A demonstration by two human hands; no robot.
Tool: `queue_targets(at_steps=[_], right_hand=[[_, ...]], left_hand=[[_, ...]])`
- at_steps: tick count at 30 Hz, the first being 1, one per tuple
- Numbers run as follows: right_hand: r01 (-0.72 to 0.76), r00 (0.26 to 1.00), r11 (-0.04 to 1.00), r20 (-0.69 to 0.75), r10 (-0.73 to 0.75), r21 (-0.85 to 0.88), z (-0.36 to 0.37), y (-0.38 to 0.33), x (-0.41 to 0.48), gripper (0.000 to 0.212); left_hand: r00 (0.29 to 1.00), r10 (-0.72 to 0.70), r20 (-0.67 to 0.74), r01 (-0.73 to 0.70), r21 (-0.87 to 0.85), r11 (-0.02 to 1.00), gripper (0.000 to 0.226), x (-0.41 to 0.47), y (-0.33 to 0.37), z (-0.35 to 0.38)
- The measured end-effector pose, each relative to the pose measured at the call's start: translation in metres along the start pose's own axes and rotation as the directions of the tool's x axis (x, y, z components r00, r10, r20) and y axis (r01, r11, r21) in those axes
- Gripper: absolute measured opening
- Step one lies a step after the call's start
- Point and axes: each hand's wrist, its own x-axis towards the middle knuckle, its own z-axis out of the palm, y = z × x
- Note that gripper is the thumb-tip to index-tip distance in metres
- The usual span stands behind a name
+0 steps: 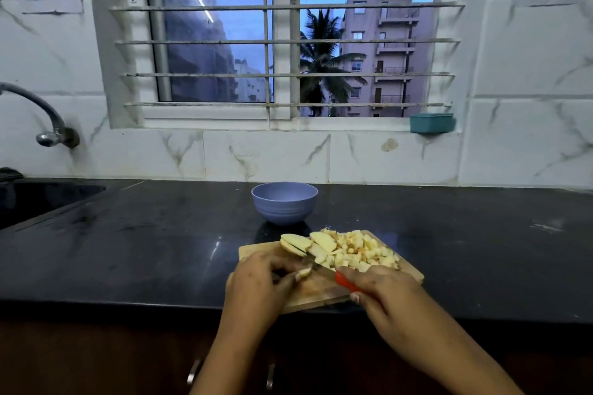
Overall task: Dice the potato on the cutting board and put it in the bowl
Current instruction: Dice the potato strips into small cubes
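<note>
A wooden cutting board [321,293] lies on the black counter near its front edge. A heap of diced potato [365,252] covers the board's far right part, with a few uncut potato slices [305,244] at its far left. My left hand [260,279] pinches a small potato piece [303,272] on the board. My right hand [382,289] grips the red handle of a knife [343,282], whose blade points left toward that piece. A lilac bowl [284,202] stands just behind the board; its inside is hidden.
A dark sink [41,199] is set into the counter [144,244] at far left, with a tap [48,125] on the wall above. A teal box [431,122] sits on the window sill. Cabinet handles [195,372] show below the counter edge.
</note>
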Motion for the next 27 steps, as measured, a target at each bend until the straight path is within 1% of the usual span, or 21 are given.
queue_targets(at_steps=[1,3,5,6,9,11,12,15,18,20,23,24,27], right_hand=[[0.004,1.000,1.000,0.024,-0.003,-0.021,0.000,-0.001,0.001,0.045],[-0.009,0.999,1.000,0.050,0.009,0.008,-0.001,-0.003,0.004,0.045],[-0.012,0.998,0.998,0.066,0.008,0.057,0.000,-0.004,0.007,0.045],[-0.015,0.997,0.998,0.080,0.011,0.053,0.001,-0.006,0.009,0.046],[-0.031,0.994,0.996,0.098,0.039,-0.078,0.006,-0.009,0.016,0.053],[0.000,0.998,0.985,0.069,0.012,-0.170,0.010,-0.009,0.017,0.060],[0.000,0.998,0.985,0.056,0.010,-0.175,0.010,-0.008,0.015,0.061],[-0.019,0.999,0.996,0.031,0.021,-0.083,0.001,-0.010,0.009,0.055],[-0.029,0.998,1.000,0.053,0.030,-0.008,0.000,-0.009,0.005,0.050],[-0.034,0.997,0.999,0.074,0.036,-0.023,0.007,-0.011,0.006,0.053],[-0.044,0.996,0.992,0.074,0.053,-0.115,0.019,-0.014,0.014,0.065],[-0.036,0.997,0.990,0.065,0.046,-0.138,0.020,-0.014,0.016,0.065],[-0.031,0.999,0.993,0.041,0.036,-0.111,0.012,-0.013,0.020,0.058]], left_hand=[[1.000,-0.018,-0.004,0.017,-0.028,0.999,0.003,0.000,0.000,0.000],[0.999,-0.048,-0.010,0.047,-0.057,0.997,0.004,0.000,0.000,0.001],[0.997,-0.071,-0.021,0.070,-0.046,0.997,0.003,0.001,-0.001,0.003],[0.996,-0.082,-0.021,0.082,-0.030,0.996,0.005,0.002,-0.001,0.003],[0.997,-0.080,-0.023,0.080,-0.011,0.997,0.009,0.002,-0.003,0.006],[0.997,-0.072,-0.033,0.072,-0.008,0.997,0.009,0.001,-0.001,0.004],[0.997,-0.071,-0.037,0.071,-0.007,0.997,0.009,-0.001,0.000,0.003],[0.995,-0.086,-0.047,0.086,-0.008,0.996,0.013,-0.002,0.004,0.000],[0.992,-0.107,-0.061,0.106,-0.026,0.994,0.013,-0.004,0.008,-0.001],[0.992,-0.117,-0.048,0.117,0.001,0.993,0.011,-0.004,0.010,-0.002],[0.993,-0.118,-0.007,0.118,0.072,0.990,0.008,-0.004,0.013,-0.005],[0.993,-0.116,0.003,0.115,0.103,0.988,0.005,-0.005,0.014,-0.006],[0.993,-0.120,-0.008,0.120,0.204,0.972,0.016,-0.010,0.016,-0.006]])
